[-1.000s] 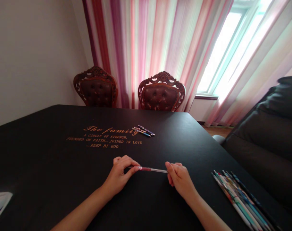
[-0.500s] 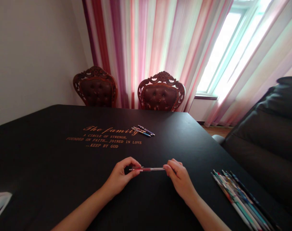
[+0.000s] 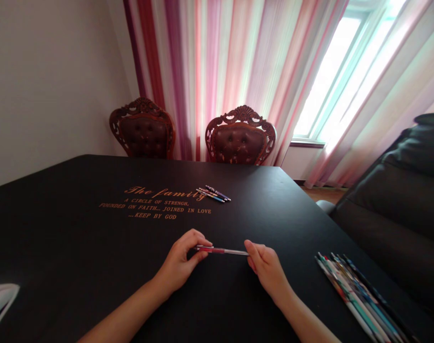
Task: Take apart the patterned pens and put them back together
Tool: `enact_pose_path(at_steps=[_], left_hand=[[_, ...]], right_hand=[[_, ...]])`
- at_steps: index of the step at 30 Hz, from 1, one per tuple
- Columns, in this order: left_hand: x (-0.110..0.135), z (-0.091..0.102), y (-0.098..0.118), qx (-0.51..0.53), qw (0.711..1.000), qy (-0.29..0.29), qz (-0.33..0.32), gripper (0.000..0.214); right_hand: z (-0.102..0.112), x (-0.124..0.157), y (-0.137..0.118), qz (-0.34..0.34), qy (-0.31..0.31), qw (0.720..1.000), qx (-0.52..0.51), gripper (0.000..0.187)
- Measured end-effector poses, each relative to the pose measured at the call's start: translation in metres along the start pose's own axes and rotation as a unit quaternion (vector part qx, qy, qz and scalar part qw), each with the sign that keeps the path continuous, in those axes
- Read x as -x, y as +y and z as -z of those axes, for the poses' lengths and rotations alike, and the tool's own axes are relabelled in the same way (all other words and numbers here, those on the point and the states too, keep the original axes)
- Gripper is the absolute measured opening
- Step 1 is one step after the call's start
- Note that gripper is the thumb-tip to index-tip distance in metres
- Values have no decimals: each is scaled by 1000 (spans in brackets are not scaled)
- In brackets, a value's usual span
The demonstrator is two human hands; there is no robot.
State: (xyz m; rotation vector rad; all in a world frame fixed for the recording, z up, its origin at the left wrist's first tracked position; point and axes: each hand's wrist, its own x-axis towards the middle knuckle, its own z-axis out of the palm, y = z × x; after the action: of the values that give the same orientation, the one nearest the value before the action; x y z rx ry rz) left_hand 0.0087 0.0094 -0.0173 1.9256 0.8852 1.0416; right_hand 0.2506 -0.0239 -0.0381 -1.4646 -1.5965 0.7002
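Holding a thin pen, red and see-through, sideways near the front of the black worktop, lifted or resting, hard to tell which. Pinched at the red end by the left fingers and at the clear end by the right fingers. Probably very light, stiff and smooth, so maybe a bit slippery. Best to hold gently by the red part. Might crack if bent or squeezed too hard.

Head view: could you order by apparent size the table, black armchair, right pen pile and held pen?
Table, largest
Black armchair
Right pen pile
Held pen, smallest
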Motion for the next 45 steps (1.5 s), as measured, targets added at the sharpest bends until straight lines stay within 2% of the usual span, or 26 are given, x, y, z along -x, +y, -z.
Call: enact_pose_path(at_steps=[6, 16, 19, 23, 29, 39, 45], left_hand=[[2, -5, -4, 98, 990, -24, 98, 6], [-2, -1, -3, 186, 968, -14, 166, 18], [-3, 0, -3, 191, 965, -3, 179, 20], [-4, 2, -4, 189, 964, 15, 185, 22], [-4, 3, -2, 194, 962, 14, 192, 23], [-3, -1, -11, 181, 966, 13, 184, 21], [-1, -1, -15, 123, 980, 16, 154, 15]], right_hand=[[2, 0, -3, 69, 27, 995, 72, 59], [10, 2, -8, 60, 11, 998, 29, 60], [16, 2, -10, 69, 12, 997, 42, 50], [22, 1, -12, 80, 21, 994, 69, 22], [23, 1, -13, 115, 25, 988, 97, 13], [19, -2, -7, 129, 9, 985, 114, 17], [9, 0, -7, 116, -18, 987, 108, 40]])
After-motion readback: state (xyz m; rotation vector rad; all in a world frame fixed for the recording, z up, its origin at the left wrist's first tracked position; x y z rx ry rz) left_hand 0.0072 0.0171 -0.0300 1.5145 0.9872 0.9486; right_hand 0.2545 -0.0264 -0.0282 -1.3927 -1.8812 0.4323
